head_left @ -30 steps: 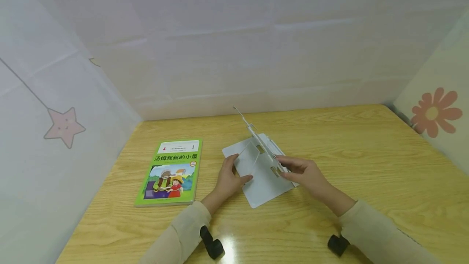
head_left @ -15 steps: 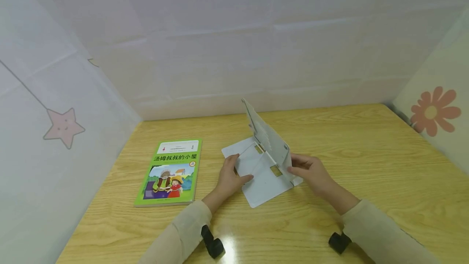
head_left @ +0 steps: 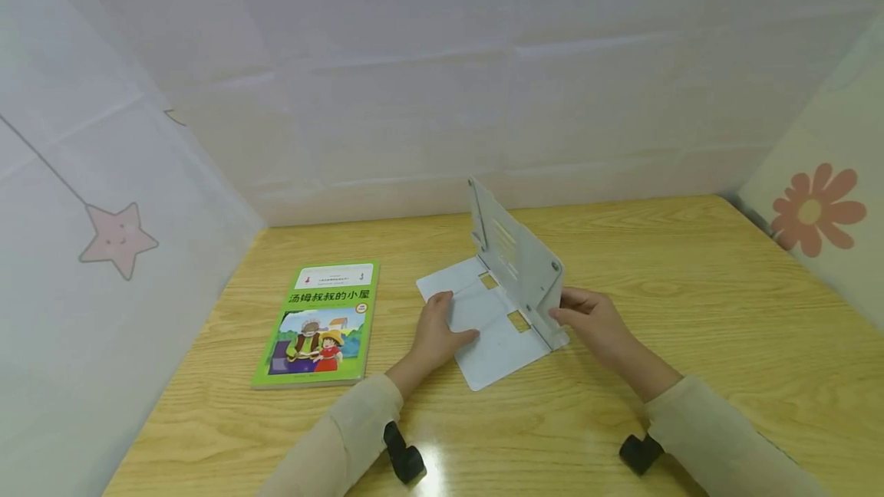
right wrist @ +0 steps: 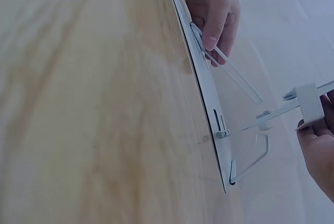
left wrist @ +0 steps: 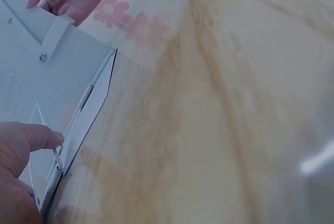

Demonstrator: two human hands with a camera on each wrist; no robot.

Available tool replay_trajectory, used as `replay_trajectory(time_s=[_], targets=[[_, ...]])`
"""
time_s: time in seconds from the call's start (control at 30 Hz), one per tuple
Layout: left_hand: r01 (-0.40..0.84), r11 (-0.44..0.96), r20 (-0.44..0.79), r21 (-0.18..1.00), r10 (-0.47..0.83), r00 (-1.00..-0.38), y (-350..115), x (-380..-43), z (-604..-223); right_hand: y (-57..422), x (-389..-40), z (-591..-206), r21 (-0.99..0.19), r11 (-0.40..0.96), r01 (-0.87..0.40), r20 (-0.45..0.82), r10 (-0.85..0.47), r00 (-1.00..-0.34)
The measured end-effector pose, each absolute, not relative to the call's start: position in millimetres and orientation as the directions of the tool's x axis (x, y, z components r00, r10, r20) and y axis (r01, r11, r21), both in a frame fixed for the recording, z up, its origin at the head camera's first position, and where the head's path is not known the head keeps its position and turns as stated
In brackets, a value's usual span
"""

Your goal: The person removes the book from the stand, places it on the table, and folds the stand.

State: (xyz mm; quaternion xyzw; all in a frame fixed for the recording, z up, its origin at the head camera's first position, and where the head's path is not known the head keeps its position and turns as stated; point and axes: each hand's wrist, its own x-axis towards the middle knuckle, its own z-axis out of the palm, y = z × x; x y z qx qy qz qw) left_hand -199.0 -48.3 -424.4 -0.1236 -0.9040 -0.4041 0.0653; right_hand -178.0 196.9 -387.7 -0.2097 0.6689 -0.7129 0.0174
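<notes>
A white metal book stand rests on the table in the head view, its flat base [head_left: 497, 355] low and its slotted panel [head_left: 514, 251] raised steeply from the hinge. My left hand [head_left: 438, 336] holds the base's left edge, thumb lying towards the front. My right hand [head_left: 597, 328] pinches the raised panel at its lower right side, some fingers hidden behind it. In the right wrist view a thin wire loop [right wrist: 237, 78] stands up from the base beside the left fingers. A bent white bracket [left wrist: 55, 38] shows near the right hand in the left wrist view.
A green picture-covered book [head_left: 318, 324] lies flat to the left on the wood-grain table [head_left: 691, 290]. Pale cloth walls [head_left: 387, 98] close off the back and both sides. A black camera mount [head_left: 404, 455] sits at the left wrist.
The stand's panel has swung up and to the right, turning from edge-on to showing its broad face. My right hand has shifted slightly right with it; the left hand stays nearly in place.
</notes>
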Motion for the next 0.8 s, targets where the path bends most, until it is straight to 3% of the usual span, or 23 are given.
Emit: replay_trajectory(time_s=[0.8], targets=[[0.267, 0.682, 0.19, 0.681, 0.188, -0.964, -46.1, -196.2, -423.3, 199.2, -178.1, -388.2, -0.964, -0.098, -0.246, 0.264, -0.295, -0.918]])
